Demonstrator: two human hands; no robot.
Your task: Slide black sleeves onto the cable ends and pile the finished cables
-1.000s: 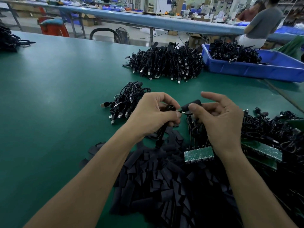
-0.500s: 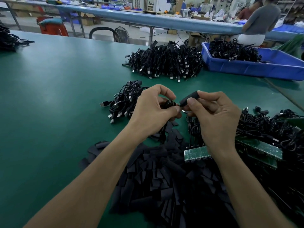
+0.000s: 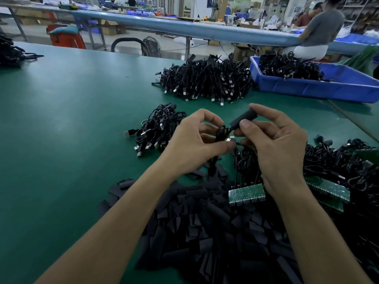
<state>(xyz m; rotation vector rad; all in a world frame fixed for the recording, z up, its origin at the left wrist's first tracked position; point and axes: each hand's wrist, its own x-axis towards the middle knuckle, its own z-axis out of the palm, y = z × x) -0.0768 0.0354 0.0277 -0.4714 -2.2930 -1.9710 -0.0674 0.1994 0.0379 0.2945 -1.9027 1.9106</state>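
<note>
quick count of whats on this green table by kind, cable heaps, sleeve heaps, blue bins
cable heaps: 4 - small heap, big heap, far-left heap, right heap
sleeve heaps: 1
blue bins: 1, with more cables in it
total: 6
</note>
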